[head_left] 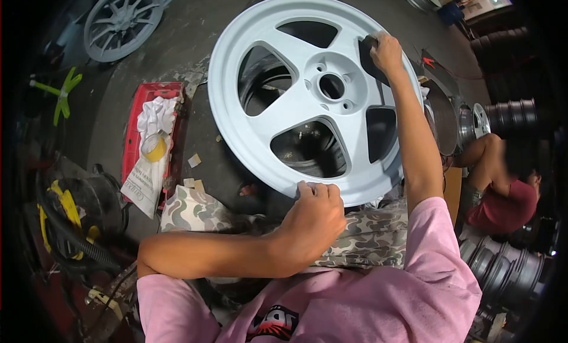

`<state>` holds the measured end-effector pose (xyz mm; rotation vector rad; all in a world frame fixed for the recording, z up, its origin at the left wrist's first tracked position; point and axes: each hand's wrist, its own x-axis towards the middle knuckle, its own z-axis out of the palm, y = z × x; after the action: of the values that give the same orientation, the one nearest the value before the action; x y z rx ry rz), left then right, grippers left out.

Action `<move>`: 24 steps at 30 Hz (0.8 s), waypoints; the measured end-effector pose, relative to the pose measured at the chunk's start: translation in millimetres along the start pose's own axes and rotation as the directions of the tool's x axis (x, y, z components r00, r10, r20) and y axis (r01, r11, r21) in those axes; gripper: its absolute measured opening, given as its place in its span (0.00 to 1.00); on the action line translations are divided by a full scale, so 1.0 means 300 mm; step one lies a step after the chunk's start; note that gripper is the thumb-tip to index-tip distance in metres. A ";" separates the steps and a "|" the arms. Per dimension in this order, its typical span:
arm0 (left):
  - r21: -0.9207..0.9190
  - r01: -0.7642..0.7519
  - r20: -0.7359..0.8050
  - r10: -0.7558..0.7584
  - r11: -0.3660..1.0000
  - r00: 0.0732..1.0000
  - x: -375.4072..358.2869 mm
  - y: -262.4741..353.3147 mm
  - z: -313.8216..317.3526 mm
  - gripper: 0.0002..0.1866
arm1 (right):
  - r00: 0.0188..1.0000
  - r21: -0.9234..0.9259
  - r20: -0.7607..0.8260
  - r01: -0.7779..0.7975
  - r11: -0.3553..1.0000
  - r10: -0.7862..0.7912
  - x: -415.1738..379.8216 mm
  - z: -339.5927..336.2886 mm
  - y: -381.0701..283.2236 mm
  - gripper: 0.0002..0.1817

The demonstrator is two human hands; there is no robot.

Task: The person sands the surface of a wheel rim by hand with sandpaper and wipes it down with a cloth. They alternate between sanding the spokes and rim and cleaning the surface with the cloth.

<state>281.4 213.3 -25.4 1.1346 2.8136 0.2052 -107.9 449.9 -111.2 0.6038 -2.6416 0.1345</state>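
Here, left hand (313, 216), right hand (387, 54) on wheel (284, 115); shirt lettering (274, 323) unclear.

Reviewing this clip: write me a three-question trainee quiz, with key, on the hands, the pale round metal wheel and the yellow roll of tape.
1. Multiple choice: how many large openings lie between the spokes of the pale round metal wheel?
A) three
B) four
C) five

2. True or false: the bare left hand touches the wheel's rim on the side nearer the person's body, while the bare right hand is at its far right part.

3. Fill in the colour: the yellow roll of tape sits within the outline of a long, rectangular ______ tray.

Key: 1 C; 2 true; 3 red
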 end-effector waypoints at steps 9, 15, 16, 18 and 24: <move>0.070 0.000 0.114 -0.007 0.998 0.993 0.036 -0.009 -0.015 0.08 | 0.987 0.151 0.013 0.154 0.976 -0.158 0.247 0.131 -0.223 0.17; 0.116 -0.082 0.049 0.077 0.990 0.996 0.067 -0.022 -0.017 0.06 | 0.855 0.392 -0.013 0.481 0.784 -0.518 0.247 0.069 -0.601 0.12; 0.117 -0.078 0.049 0.073 0.990 0.996 0.070 -0.023 -0.013 0.06 | 0.813 0.400 -0.071 0.554 0.730 -0.578 0.225 0.049 -0.649 0.13; 0.091 -0.091 0.076 0.084 0.992 0.994 0.078 -0.024 -0.009 0.06 | 0.726 0.437 -0.147 0.657 0.614 -0.672 0.167 0.013 -0.726 0.14; 0.017 -0.076 0.118 0.073 0.997 0.990 0.089 -0.024 -0.019 0.04 | 0.639 0.437 -0.091 0.715 0.546 -0.764 0.146 -0.032 -0.739 0.16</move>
<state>256.5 226.3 -22.2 1.2159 2.6803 0.1100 -43.6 234.9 -84.0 1.8894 -2.1922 0.4500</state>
